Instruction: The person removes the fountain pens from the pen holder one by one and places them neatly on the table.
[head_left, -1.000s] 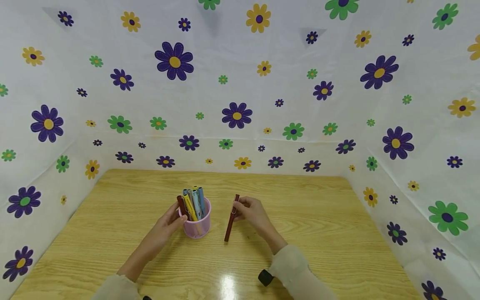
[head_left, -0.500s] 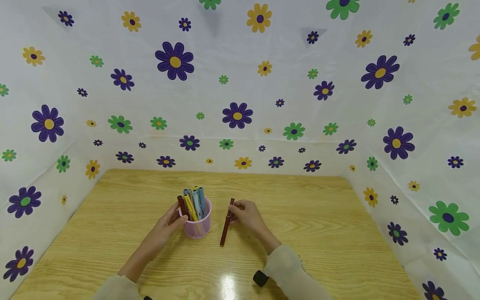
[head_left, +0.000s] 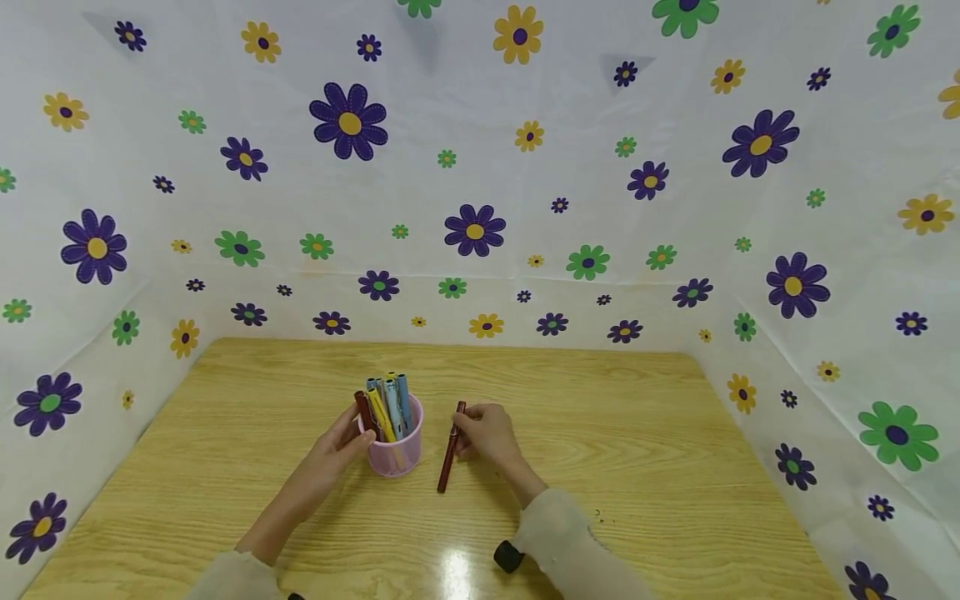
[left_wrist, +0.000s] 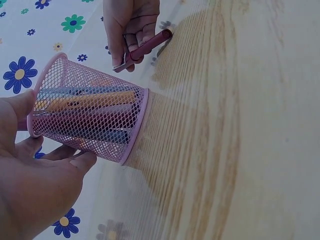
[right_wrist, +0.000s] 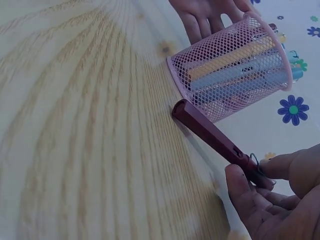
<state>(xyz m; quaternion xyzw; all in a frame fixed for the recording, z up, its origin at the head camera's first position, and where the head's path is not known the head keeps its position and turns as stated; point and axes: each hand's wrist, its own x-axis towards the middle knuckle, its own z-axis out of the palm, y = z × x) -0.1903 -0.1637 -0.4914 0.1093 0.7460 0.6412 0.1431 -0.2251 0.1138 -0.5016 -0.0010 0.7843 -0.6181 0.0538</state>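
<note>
My left hand (head_left: pixel 330 462) holds a pink mesh pen cup (head_left: pixel 394 460) that stands upright on the table. Thumb and fingers lie around the cup's left side. Several pens lean inside it: a dark red one (head_left: pixel 363 408) on the left, a yellow pen (head_left: pixel 381 415), and a blue pen (head_left: pixel 404 402) among them. To the right of the cup, my right hand (head_left: pixel 491 435) pinches another dark red pen (right_wrist: pixel 210 132) near its clip end. That pen is tilted, its other end pointing down near the tabletop; the right wrist view does not settle whether it touches.
The wooden table (head_left: pixel 637 433) extends to both sides and behind the cup. White flower-printed cloth (head_left: pixel 555 242) encloses it at the back, left and right. A few small dark specks (head_left: pixel 602 518) lie beside the right sleeve.
My right hand has shifted left and slightly nearer to me with the dark red pen, closer to the cup. The left hand and the cup have stayed where they were.
</note>
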